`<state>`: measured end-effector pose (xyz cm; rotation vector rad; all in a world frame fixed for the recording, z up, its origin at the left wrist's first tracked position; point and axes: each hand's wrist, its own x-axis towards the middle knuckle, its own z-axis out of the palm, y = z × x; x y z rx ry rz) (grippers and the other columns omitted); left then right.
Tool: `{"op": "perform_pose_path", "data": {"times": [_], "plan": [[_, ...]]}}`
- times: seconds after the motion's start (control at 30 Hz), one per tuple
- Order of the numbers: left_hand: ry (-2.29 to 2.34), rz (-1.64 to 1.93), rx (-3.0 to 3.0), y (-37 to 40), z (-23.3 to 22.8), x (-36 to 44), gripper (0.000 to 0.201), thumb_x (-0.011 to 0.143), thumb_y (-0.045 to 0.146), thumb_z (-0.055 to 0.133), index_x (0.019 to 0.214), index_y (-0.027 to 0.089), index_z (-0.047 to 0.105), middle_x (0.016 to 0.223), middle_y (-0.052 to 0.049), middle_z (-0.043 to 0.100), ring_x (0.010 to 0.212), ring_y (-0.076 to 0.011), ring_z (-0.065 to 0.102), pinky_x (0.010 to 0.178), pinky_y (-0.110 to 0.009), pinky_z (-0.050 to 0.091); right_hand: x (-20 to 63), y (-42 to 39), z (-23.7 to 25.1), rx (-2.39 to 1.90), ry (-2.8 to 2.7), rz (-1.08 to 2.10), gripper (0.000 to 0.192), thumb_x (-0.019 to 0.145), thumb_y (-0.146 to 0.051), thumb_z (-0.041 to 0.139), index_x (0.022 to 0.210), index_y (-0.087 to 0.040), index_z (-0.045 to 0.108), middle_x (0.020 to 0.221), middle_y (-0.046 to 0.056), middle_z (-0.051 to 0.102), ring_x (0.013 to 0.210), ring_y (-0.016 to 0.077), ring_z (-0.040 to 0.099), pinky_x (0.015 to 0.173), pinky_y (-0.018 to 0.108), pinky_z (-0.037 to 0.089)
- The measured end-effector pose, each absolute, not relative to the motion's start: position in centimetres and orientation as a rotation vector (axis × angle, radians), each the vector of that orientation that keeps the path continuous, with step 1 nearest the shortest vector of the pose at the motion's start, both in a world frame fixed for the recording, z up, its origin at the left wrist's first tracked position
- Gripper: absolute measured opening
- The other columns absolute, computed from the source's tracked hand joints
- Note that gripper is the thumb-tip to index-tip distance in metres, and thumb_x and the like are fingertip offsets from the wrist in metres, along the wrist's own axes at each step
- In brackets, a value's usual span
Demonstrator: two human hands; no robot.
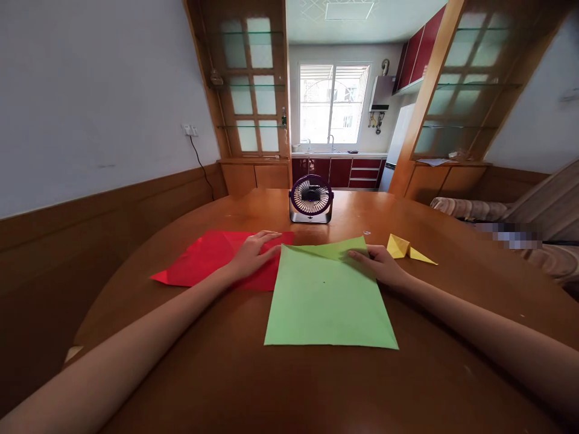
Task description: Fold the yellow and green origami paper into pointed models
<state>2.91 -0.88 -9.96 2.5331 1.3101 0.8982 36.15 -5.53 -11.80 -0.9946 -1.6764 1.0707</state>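
green paper sheet (328,298): flat, far right corner folded over
right hand (380,264): fingers flat on that fold
left hand (251,253): flat, open, on red paper (205,259), left of green sheet

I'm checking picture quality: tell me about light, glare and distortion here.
Head view: daylight from the window glares pale on the table near the fan; wide lens bows the table edge and walls; a blurred patch sits far right.

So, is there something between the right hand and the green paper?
No, nothing visible is between them. The right hand already rests on the far right corner of the green paper, where a flap is folded over. The yellow folded paper lies apart, further right.
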Motion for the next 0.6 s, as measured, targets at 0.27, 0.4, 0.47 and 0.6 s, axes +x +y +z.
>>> {"op": "perform_pose_path", "data": {"times": [0.27, 0.4, 0.47, 0.6], "plan": [[1.083, 0.997, 2.1, -1.6, -10.1, 4.7, 0.038, 0.085, 0.051, 0.056, 0.092, 0.016, 0.07, 0.095, -0.007, 0.07, 0.089, -0.0218, 0.063, 0.079, -0.034, 0.051, 34.7, -3.8, -9.8, -1.087, -1.467, 1.248, 0.036, 0.072, -0.049, 0.075, 0.086, -0.016, 0.07, 0.078, 0.007, 0.073, 0.06, 0.0169, 0.067, 0.054, 0.028, 0.053], [1.067, 1.04, 2.002, -1.3, -10.8, 4.5, 0.035, 0.083, 0.048, 0.058, 0.09, 0.015, 0.07, 0.09, -0.006, 0.069, 0.082, -0.0193, 0.061, 0.072, -0.03, 0.048, 34.5, -1.1, -9.3, -1.142, -1.59, 1.118, 0.04, 0.071, -0.047, 0.073, 0.096, -0.015, 0.069, 0.085, 0.009, 0.073, 0.065, 0.0196, 0.068, 0.058, 0.031, 0.054], [1.093, 1.076, 2.029, -1.3, -10.9, 4.5, 0.034, 0.083, 0.045, 0.058, 0.098, 0.016, 0.069, 0.087, -0.004, 0.067, 0.079, -0.018, 0.059, 0.071, -0.029, 0.046, 34.3, 0.2, -9.2, -1.179, -1.747, 0.893, 0.042, 0.075, -0.04, 0.069, 0.11, -0.016, 0.066, 0.091, 0.008, 0.073, 0.073, 0.0219, 0.068, 0.064, 0.034, 0.056], [1.191, 1.131, 2.11, -1.6, -11.1, 4.6, 0.036, 0.084, 0.037, 0.054, 0.113, 0.018, 0.062, 0.074, 0.001, 0.057, 0.07, -0.0152, 0.053, 0.065, -0.026, 0.042, 33.7, 0.8, -8.9, -1.169, -2.028, 0.121, 0.067, 0.077, -0.023, 0.064, 0.14, -0.019, 0.042, 0.115, 0.013, 0.064, 0.103, 0.0298, 0.062, 0.09, 0.049, 0.05]]}}
